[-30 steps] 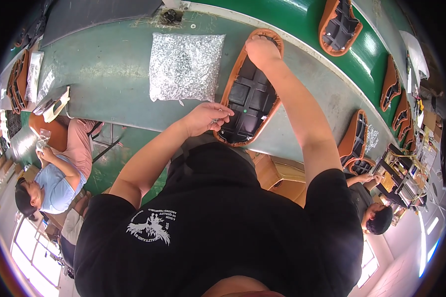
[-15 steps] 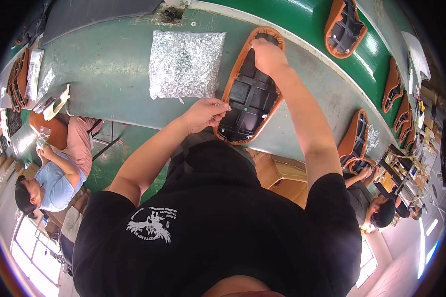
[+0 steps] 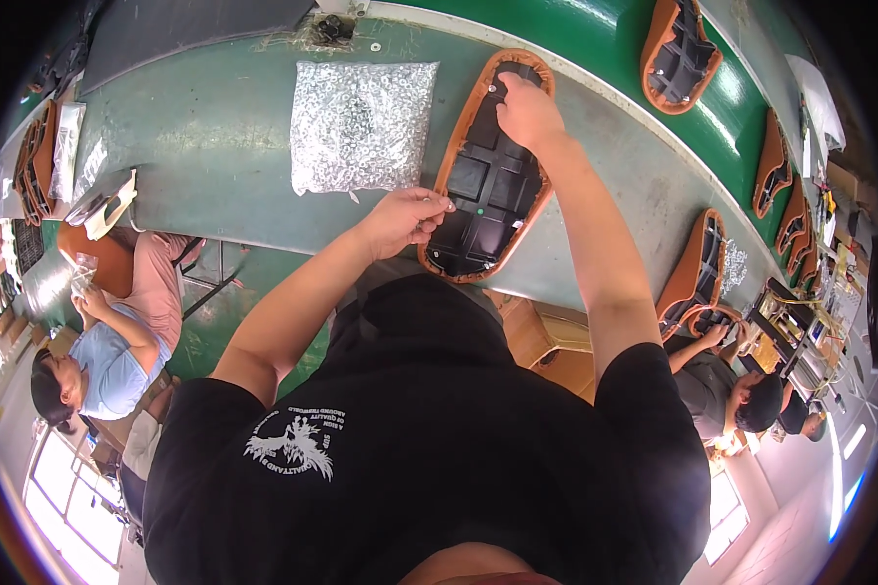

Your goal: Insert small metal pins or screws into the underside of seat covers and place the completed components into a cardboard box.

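Cardboard box; dark sheet, upper left; blue-shirted co-worker seated left.

- Looks from above, head-worn, as left one of two fisheye cameras.
- Faces downward, to the left hand, the right hand and the green workbench.
- Sits very near to the black shirt, farther from the workbench.
- Covers a wide field, bending straight edges toward the dark round rim.
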The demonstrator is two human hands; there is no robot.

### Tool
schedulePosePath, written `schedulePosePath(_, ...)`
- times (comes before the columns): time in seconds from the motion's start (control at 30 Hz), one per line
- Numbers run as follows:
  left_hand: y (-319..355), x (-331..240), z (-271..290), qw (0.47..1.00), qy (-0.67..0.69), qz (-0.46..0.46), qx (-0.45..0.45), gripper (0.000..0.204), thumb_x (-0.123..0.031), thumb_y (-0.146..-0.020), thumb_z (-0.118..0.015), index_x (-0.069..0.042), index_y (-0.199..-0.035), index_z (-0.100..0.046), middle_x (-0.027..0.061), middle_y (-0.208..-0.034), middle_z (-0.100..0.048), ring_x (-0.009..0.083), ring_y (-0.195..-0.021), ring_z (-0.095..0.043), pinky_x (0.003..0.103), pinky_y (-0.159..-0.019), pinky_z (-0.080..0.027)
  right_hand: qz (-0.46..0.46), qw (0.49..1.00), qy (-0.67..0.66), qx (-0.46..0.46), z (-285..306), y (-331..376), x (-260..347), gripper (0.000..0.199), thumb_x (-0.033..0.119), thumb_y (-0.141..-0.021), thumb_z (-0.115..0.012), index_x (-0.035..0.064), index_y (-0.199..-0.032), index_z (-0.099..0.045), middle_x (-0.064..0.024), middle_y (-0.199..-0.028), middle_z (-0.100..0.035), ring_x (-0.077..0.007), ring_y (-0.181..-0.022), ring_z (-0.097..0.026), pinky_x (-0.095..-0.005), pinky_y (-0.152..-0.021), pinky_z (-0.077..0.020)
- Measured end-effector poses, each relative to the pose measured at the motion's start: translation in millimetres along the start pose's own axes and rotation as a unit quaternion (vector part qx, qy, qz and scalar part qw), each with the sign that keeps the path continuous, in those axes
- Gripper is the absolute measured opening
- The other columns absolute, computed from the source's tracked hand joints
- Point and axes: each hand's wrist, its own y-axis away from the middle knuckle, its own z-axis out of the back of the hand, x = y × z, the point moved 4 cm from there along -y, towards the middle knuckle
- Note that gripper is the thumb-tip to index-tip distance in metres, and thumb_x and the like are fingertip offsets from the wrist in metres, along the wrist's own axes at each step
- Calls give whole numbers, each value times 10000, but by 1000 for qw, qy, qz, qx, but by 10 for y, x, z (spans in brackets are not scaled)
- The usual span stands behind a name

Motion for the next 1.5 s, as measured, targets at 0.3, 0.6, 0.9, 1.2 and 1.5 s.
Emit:
schedulePosePath(0.3,-55,-170,-55,997,38,-59,-40,173,-225,-978,-692,-64,-932,-649,-38,-757,-531,54,-636,-448,223,-513,-314,79,939,-304,139,256,1067,677,273,47,-837,-748,37,-1105,-702,-66,-910,-689,-166,-842,-685,-303,-762,-549)
schedulePosePath(0.6,-235,-428,-449,984,-153,-53,-77,182,-242,-987,-685,-64,-1023,-688,-51,-749,-528,47,-625,-439,232,-511,-317,96,977,-188,-44,302,1319,574,87,97,-870,-671,47,-937,-696,-154,-864,-670,-369,-844,-667,-457,-751,-550)
schedulePosePath(0.9,-181,-213,-349,993,-114,5,13,291,-315,-982,-677,-35,-1061,-701,5,-848,-558,95,-682,-497,250,-603,-434,21,984,-62,-167,324,503,-487,156,134,-886,-611,80,-972,-729,-191,-935,-691,-404,-898,-662,-483,-807,-551)
schedulePosePath(1.2,0,178,-73,980,-178,-43,80,257,-30,-970,-590,-72,-1202,-692,65,-1008,-666,151,-838,-646,293,-752,-585,22,996,-37,-75,25,358,-745,212,124,-943,-586,69,-1109,-706,-201,-1013,-680,-424,-954,-654,-501,-834,-531)
schedulePosePath(1.5,62,80,-196,999,-28,20,31,223,-117,-987,-640,7,-1167,-684,54,-953,-662,129,-757,-616,266,-651,-525,53,994,96,-26,82,242,-598,120,118,-961,-576,17,-925,-629,-189,-1010,-638,-422,-964,-643,-509,-831,-539)
